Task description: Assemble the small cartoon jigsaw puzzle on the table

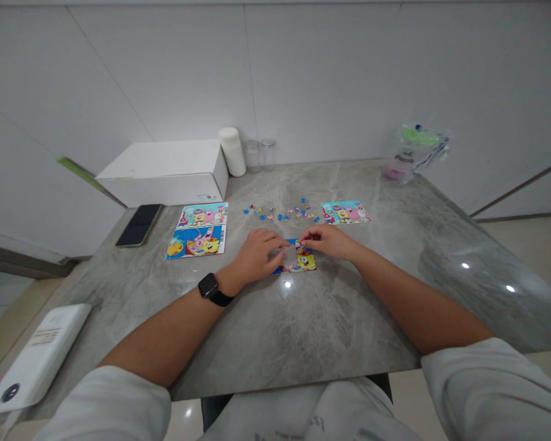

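Note:
A partly assembled cartoon jigsaw puzzle (pixel 307 261) lies flat on the grey table in front of me, with bare table showing through its middle. My left hand (pixel 260 254) rests at its left side, fingers apart, covering part of that edge. At the upper right corner, my right hand (pixel 327 241) pinches with thumb and forefinger what looks like a small puzzle piece (pixel 299 244), mostly hidden by the fingertips. Beyond both hands, loose puzzle pieces (pixel 282 217) are scattered. A finished-looking cartoon picture (pixel 346 212) lies to their right, and a printed picture sheet (pixel 197 231) to the left.
At the back left stand a white box (pixel 165 171), a white bottle (pixel 232 153) and two clear glasses (pixel 260 155). A phone (pixel 139 225) and a white power bank (pixel 41 355) lie on the left. A plastic bag (pixel 416 153) sits at the back right.

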`<state>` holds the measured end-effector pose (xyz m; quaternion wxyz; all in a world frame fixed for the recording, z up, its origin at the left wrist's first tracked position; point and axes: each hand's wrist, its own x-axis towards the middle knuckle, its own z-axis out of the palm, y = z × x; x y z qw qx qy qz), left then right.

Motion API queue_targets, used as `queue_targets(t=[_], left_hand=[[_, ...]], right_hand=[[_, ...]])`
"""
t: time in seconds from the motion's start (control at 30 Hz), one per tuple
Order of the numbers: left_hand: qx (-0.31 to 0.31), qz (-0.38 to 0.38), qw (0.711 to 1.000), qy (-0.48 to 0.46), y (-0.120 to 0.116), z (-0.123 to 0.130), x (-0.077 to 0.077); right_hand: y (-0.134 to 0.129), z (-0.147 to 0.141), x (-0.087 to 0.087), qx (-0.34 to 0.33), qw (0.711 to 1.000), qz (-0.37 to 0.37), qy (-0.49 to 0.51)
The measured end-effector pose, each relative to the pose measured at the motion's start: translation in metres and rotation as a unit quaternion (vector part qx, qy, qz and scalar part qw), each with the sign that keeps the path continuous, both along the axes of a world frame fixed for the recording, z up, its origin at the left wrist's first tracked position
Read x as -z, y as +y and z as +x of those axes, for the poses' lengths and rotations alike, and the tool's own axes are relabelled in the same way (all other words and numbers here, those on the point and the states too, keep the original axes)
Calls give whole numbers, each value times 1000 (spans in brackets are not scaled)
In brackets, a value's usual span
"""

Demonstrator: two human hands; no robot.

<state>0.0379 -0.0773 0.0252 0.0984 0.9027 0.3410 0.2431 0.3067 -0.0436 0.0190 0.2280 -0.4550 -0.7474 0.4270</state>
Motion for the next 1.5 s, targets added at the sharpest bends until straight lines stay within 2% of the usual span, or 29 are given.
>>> queue_targets(t=[0.13, 0.5, 0.8, 1.27, 1.5], left_hand=[[-38, -5, 999, -10, 6, -2, 6], [-24, -3, 1000, 15, 6, -1, 9], [-12, -14, 1000, 18, 8, -1, 15], [-7, -18, 1000, 19, 7, 0, 15], [20, -45, 999, -15, 5, 2, 10]], right_hand=[[-5, -5, -2, -8, 1000, 3, -18], [-13, -16, 0, -32, 995, 49, -75], [-13, -15, 4, -45, 996, 35, -70], [-14, -16, 3, -67, 995, 15, -69], [-13, -17, 0, -39, 999, -29, 20]])
